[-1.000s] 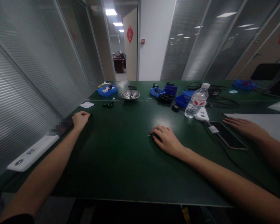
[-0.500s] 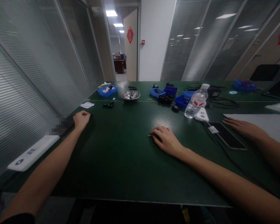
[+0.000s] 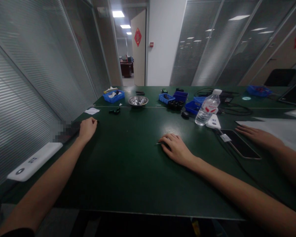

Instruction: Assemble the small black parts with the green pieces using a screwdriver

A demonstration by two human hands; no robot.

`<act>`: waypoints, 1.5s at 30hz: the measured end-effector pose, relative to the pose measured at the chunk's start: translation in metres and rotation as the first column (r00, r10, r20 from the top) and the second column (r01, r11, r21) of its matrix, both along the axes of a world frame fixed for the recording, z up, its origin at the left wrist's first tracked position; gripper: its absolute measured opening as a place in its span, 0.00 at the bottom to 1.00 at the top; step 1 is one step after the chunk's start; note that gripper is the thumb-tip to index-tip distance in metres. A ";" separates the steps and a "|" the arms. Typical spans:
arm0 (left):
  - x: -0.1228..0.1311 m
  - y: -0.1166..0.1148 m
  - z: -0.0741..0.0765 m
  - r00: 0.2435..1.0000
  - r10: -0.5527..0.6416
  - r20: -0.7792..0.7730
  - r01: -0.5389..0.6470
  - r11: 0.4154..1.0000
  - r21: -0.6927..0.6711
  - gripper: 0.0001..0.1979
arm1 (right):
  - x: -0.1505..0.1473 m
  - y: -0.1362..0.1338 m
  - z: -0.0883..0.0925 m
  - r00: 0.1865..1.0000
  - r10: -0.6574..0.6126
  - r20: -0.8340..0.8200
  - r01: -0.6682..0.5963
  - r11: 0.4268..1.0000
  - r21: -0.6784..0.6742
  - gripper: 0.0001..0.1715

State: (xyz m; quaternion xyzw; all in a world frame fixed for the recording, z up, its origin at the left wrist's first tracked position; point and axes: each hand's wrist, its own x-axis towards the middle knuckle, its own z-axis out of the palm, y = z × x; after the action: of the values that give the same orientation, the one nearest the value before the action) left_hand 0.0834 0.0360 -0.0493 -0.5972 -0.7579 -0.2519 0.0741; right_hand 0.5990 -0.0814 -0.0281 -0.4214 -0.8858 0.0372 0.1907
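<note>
My left hand (image 3: 88, 129) is closed near the table's left side, beside a dark phone-like slab partly covered by blurred blocks. A small dark tip shows past its fingertips; what it belongs to is hidden. My right hand (image 3: 174, 147) rests on the green table (image 3: 128, 171) with its fingers curled down. From under them a thin, pale, metal-looking rod (image 3: 158, 144) sticks out to the left. Most of that rod is covered by the hand. A white power bank-like device (image 3: 36, 162) lies left of my left forearm.
Across the back are a blue basket (image 3: 113, 96), a steel bowl (image 3: 138, 101), small black parts (image 3: 114, 111) and blue trays (image 3: 192, 107). A water bottle (image 3: 208, 108) stands right of centre. Near a phone (image 3: 240, 144), another person's hand (image 3: 260, 135) lies by white paper (image 3: 294, 135).
My left hand has moved slightly to the right, still closed. My right hand stays where it was. The white paper beside the other person's hand has shifted and now looks creased.
</note>
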 end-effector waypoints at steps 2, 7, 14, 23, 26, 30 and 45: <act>0.006 -0.003 0.001 0.996 -0.045 -0.076 0.043 0.999 -0.029 0.15 | 0.000 0.000 0.000 1.000 0.002 0.002 -0.002 1.000 -0.001 0.13; 0.015 -0.010 0.009 0.973 -0.096 -0.209 0.078 0.993 -0.092 0.17 | -0.001 0.000 -0.002 1.000 0.000 0.001 0.000 1.000 0.006 0.14; 0.022 -0.016 0.018 0.953 -0.060 -0.297 0.023 0.991 -0.129 0.17 | 0.000 0.000 0.000 1.000 0.004 0.003 -0.004 1.000 -0.001 0.14; 0.027 -0.019 0.022 0.941 -0.077 -0.328 0.024 0.986 -0.162 0.19 | 0.000 0.000 -0.001 1.000 0.012 -0.010 -0.011 1.000 0.001 0.15; 0.026 -0.017 0.020 0.941 -0.078 -0.330 0.025 0.987 -0.161 0.20 | 0.000 -0.001 0.000 1.000 0.004 -0.003 -0.004 1.000 0.000 0.14; 0.025 -0.016 0.020 0.939 -0.088 -0.332 0.032 0.985 -0.169 0.19 | -0.001 -0.002 0.002 1.000 0.001 0.001 -0.001 1.000 -0.005 0.14; 0.008 -0.006 0.008 0.984 -0.117 -0.134 0.109 0.992 -0.065 0.15 | -0.001 -0.001 -0.001 1.000 -0.013 -0.014 0.013 1.000 0.004 0.13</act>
State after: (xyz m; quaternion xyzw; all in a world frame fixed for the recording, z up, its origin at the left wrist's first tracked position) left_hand 0.0912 0.0305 -0.0413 -0.6572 -0.7227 -0.1919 0.0947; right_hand 0.5977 -0.0822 -0.0292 -0.4265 -0.8818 0.0370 0.1980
